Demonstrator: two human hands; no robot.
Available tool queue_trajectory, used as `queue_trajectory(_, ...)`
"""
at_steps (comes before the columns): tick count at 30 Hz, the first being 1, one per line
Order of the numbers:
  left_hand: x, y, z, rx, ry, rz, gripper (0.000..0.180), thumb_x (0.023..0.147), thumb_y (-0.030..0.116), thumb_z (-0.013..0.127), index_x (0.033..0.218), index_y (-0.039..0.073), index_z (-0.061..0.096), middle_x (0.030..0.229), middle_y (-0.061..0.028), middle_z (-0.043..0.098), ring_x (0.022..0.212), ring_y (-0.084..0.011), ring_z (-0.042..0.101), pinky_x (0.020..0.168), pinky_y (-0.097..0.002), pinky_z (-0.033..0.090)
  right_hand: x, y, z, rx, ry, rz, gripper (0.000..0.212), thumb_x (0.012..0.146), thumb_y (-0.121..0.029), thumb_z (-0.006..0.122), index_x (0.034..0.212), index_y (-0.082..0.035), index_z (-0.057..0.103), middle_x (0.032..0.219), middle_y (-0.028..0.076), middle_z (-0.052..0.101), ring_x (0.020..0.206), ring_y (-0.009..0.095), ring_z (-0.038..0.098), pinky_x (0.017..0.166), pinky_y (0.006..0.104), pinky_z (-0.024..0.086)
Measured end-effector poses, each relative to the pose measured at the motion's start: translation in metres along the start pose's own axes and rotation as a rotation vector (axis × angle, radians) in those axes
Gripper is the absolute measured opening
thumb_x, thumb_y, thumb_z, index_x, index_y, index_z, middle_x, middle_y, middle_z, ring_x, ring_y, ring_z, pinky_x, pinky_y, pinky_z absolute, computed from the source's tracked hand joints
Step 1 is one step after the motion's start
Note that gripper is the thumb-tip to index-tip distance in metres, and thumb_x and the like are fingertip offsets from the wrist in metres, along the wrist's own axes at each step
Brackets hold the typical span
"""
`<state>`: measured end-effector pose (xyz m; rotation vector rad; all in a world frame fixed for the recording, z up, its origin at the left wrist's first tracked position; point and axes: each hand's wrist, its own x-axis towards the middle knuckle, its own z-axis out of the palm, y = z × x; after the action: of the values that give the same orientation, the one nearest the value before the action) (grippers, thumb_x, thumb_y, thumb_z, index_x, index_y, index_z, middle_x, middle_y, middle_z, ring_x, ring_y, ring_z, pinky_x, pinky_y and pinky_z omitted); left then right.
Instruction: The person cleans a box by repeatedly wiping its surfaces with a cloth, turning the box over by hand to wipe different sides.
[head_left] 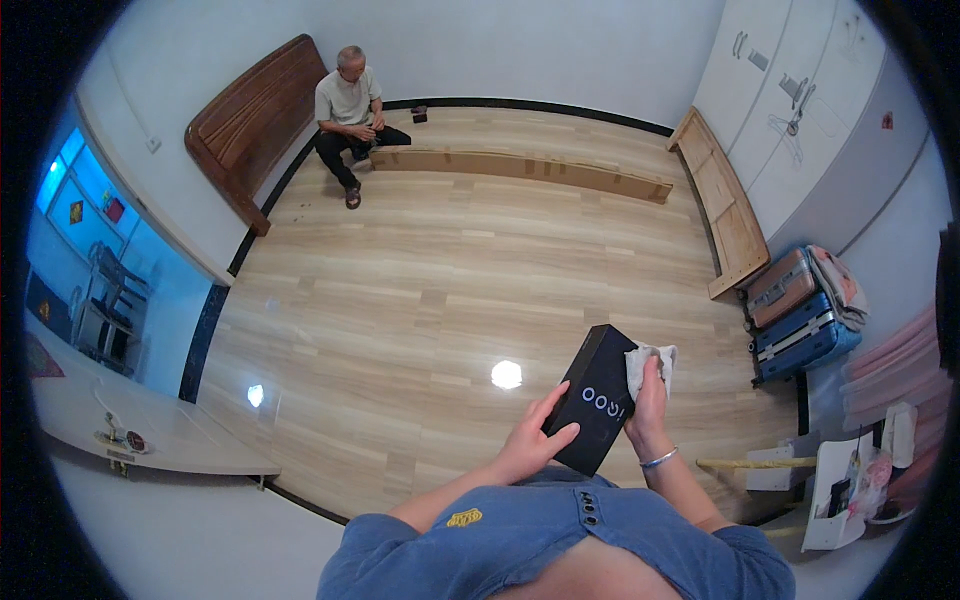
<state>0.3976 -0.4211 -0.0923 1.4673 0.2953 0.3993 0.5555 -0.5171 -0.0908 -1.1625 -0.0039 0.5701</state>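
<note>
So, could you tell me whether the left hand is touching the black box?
Touching: in the head view, the left hand grips the black box by its left edge, thumb lying over its face.

Box [594, 405] btwn hands [533, 437]; cloth [635, 368] in R hand [648, 412].

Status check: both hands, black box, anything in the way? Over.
Left hand gripping black box. Right hand holding white cloth against it. Cloth hides part of box's right edge; no other obstruction seen.
</note>
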Motion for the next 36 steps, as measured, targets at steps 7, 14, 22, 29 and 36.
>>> queue_trajectory(7, 0.002, 0.012, 0.004, 0.007, -0.002, -0.022, 0.059, 0.079, 0.013, 0.057, 0.129, 0.007, 0.027, 0.111, -0.0128, 0.038, 0.103, -0.0188, 0.042, 0.087, -0.0279, 0.035, -0.003, -0.005, 0.002, 0.034, 0.001, -0.032, 0.040, 0.089, -0.037, 0.034, 0.102, -0.003, 0.049, 0.096, 0.007, 0.056, 0.084, 0.016, 0.056, 0.073, 0.0287, 0.045)
queue_trajectory(14, 0.012, -0.004, 0.010, -0.067, 0.132, 0.010, 0.059, 0.078, 0.014, 0.056, 0.128, 0.004, 0.025, 0.114, -0.0156, 0.037, 0.108, -0.0215, 0.038, 0.091, -0.0311, 0.032, -0.026, 0.008, 0.007, -0.049, -0.102, 0.057, 0.038, 0.088, -0.038, 0.037, 0.100, -0.004, 0.050, 0.090, 0.004, 0.055, 0.082, 0.012, 0.052, 0.072, 0.0264, 0.042)
queue_trajectory(22, 0.014, -0.013, 0.008, 0.012, 0.195, 0.065, 0.062, 0.079, 0.018, 0.055, 0.127, 0.001, 0.020, 0.121, -0.0196, 0.030, 0.113, -0.0277, 0.032, 0.095, -0.0350, 0.025, -0.042, 0.019, 0.003, -0.137, -0.202, 0.159, 0.032, 0.087, -0.029, 0.045, 0.105, -0.003, 0.047, 0.094, 0.005, 0.052, 0.085, 0.013, 0.051, 0.073, 0.0259, 0.041)
queue_trajectory(29, 0.013, -0.012, 0.009, 0.010, 0.177, 0.090, 0.060, 0.079, 0.020, 0.054, 0.127, 0.001, 0.021, 0.121, -0.0191, 0.031, 0.113, -0.0276, 0.033, 0.095, -0.0346, 0.026, -0.047, 0.020, 0.004, -0.136, -0.226, 0.194, 0.032, 0.082, -0.027, 0.054, 0.106, -0.008, 0.045, 0.097, 0.003, 0.051, 0.088, 0.013, 0.050, 0.075, 0.0265, 0.041)
queue_trajectory(36, 0.012, -0.004, 0.005, 0.076, 0.152, 0.085, 0.060, 0.079, 0.020, 0.054, 0.126, 0.001, 0.022, 0.120, -0.0189, 0.032, 0.112, -0.0273, 0.033, 0.095, -0.0337, 0.026, -0.047, 0.024, 0.000, -0.149, -0.248, 0.199, 0.037, 0.082, -0.028, 0.054, 0.109, -0.005, 0.044, 0.100, 0.004, 0.051, 0.091, 0.013, 0.049, 0.077, 0.0266, 0.040)
